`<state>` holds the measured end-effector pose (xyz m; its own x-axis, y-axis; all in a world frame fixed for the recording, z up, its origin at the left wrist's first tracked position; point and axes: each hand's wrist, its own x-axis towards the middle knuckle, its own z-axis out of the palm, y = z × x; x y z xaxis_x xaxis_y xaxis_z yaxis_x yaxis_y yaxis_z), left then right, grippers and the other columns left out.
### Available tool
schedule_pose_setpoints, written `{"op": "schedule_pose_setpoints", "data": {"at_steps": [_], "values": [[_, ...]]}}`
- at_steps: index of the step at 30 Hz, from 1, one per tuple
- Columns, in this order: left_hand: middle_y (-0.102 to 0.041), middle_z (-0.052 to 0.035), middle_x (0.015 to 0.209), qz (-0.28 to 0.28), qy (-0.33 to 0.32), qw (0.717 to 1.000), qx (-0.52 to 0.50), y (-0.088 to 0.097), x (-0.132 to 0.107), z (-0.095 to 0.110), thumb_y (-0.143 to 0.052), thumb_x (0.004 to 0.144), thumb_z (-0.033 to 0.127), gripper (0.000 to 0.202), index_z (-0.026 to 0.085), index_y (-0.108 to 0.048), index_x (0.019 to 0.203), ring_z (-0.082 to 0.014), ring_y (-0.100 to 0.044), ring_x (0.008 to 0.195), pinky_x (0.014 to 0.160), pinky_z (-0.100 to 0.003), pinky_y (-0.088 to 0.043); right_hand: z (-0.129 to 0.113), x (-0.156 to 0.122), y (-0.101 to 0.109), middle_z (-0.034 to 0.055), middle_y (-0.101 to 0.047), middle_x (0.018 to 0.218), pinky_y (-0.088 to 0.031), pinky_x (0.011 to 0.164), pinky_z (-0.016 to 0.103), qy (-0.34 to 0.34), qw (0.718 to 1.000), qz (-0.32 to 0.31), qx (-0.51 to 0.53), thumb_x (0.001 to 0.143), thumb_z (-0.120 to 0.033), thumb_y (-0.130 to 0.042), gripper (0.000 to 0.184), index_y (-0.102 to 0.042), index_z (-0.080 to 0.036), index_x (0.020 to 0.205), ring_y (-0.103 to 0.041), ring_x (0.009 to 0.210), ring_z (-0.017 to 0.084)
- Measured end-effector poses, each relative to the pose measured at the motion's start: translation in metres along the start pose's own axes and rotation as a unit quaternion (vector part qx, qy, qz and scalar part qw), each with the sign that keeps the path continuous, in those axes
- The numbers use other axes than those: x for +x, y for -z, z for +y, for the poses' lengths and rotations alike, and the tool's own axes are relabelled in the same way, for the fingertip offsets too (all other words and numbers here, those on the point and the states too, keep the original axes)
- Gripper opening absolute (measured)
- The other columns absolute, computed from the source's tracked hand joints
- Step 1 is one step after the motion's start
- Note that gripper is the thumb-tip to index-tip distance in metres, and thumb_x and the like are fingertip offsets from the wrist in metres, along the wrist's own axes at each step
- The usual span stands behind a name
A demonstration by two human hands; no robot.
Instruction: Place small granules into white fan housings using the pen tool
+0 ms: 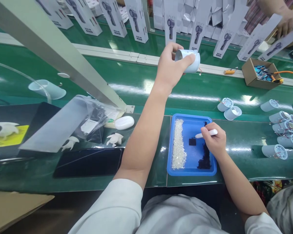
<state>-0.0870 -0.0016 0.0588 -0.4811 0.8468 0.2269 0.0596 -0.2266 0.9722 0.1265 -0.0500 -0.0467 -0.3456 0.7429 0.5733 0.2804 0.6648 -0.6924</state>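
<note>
A glossy green workbench [239,136] bears a shallow blue plastic tray [191,173]. Beyond it, the left hand [172,66] grips a pale-blue hollow cylinder [194,63], whose work looks unfinished. The right hand [216,141] pinches a white pen-shaped tool [213,132] near a flat black square [192,141]; contact is unclear. Plenty of tiny clear granules [178,146] and black bits [205,157] remain.

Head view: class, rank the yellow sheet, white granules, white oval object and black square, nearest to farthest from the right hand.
1. Black square: left of the right hand.
2. White granules: left side of the blue tray.
3. White oval object: left of the tray.
4. Yellow sheet: far left.
</note>
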Motion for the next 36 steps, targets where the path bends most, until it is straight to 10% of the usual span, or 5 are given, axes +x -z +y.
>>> {"op": "schedule_pose_setpoints", "data": {"at_steps": [26, 31, 36], "values": [[-0.046, -0.0021, 0.090, -0.013, 0.011, 0.999, 0.042, -0.010, -0.002, -0.007, -0.065, 0.079, 0.018, 0.031, 0.020, -0.042, 0.099, -0.0116, -0.051, 0.081, 0.075, -0.028, -0.045, 0.000, 0.001, 0.000, -0.0029, -0.053, 0.060, -0.042, 0.053, 0.024, 0.057, 0.997, -0.019, -0.043, 0.090, -0.026, -0.056, 0.028, -0.046, -0.022, 0.065, -0.051, 0.054, 0.010], [-0.045, 0.0003, 0.082, -0.003, 0.008, 1.000, -0.020, -0.013, -0.003, -0.008, -0.065, 0.080, 0.017, 0.041, 0.025, -0.025, 0.088, -0.0112, -0.053, 0.076, 0.063, -0.024, -0.049, -0.001, 0.004, -0.001, -0.0040, -0.048, 0.056, -0.035, 0.049, 0.023, 0.087, 0.991, -0.048, -0.088, 0.090, -0.028, -0.056, 0.031, -0.044, -0.022, 0.063, -0.046, 0.050, 0.010], [-0.052, -0.0003, 0.083, -0.081, 0.093, 0.979, -0.159, -0.021, 0.001, -0.016, -0.057, 0.087, 0.025, 0.019, 0.019, -0.040, 0.081, -0.0113, -0.061, 0.083, 0.071, -0.025, -0.052, -0.004, 0.001, -0.001, -0.0019, -0.052, 0.058, -0.039, 0.053, 0.025, 0.046, 0.997, -0.037, -0.046, 0.092, -0.034, -0.052, 0.031, -0.045, -0.022, 0.064, -0.050, 0.054, 0.012]]}}
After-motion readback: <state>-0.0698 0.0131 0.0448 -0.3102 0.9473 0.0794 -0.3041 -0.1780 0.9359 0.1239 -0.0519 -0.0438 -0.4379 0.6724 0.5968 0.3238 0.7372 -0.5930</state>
